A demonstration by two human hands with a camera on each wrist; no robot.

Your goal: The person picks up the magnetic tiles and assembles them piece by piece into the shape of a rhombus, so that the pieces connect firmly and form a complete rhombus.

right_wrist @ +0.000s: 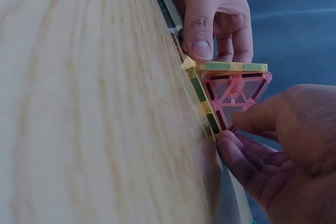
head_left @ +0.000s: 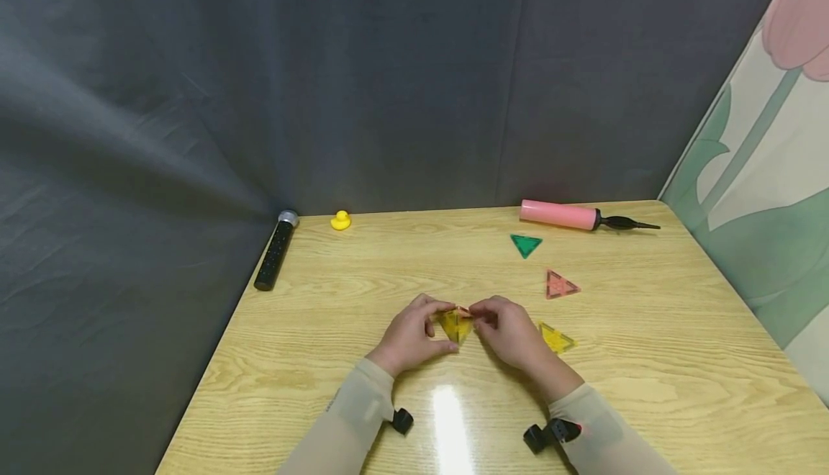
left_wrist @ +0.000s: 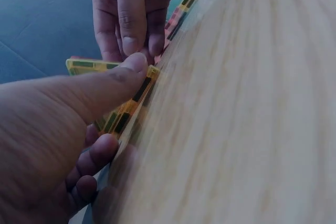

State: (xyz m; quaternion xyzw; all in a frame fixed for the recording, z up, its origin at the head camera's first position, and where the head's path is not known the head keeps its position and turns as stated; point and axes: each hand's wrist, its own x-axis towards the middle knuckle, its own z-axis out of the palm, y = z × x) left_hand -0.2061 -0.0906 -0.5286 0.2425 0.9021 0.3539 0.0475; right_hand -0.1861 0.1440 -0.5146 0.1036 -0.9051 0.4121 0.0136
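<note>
Near the middle of the table, two yellow triangular magnetic tiles (head_left: 456, 327) stand at an angle to each other. Against them leans a pink triangular tile (right_wrist: 236, 85) with an open frame pattern. My left hand (head_left: 411, 335) holds the yellow tiles, its thumb (left_wrist: 113, 85) at the corner where their edges meet. My right hand (head_left: 512, 331) pinches a lower corner of the small structure where pink and yellow edges meet. Beside the right wrist lies another yellow triangular tile (head_left: 555, 338). Fingers partly hide the structure's far side.
A pink triangular tile (head_left: 560, 285) and a green one (head_left: 526, 245) lie farther back on the right. Along the table's back are a pink hand pump (head_left: 560, 214), a yellow rubber duck (head_left: 340, 220) and a black microphone (head_left: 275, 252). Dark curtain (head_left: 401, 86) hangs behind.
</note>
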